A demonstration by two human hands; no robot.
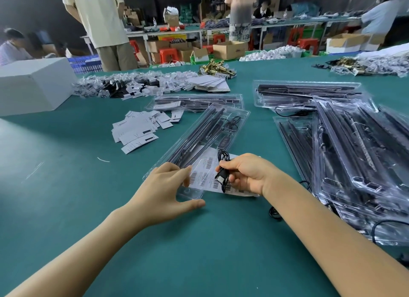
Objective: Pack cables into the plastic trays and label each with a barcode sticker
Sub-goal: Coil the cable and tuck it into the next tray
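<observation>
right hand [247,175] pinches a black cable [222,175], its connector end down, just above the near end of the clear plastic tray [199,139]. left hand [164,186] rests on the tray's near left corner, fingers relaxed. barcode sticker sheet [205,175] lies under that end. right of the tray: a pile of filled trays [354,164]. left of it: white cards [137,130].

- Your right hand [247,175] pinches a coiled black cable [222,174] above a white sheet of barcode stickers [204,170].
- Your left hand [164,190] rests open on the near end of a long clear plastic tray [199,139] holding black rods.
- Filled clear trays [354,153] are stacked to your right on the green table [77,186].
- White paper cards [137,130] lie scattered beyond the left hand.
</observation>
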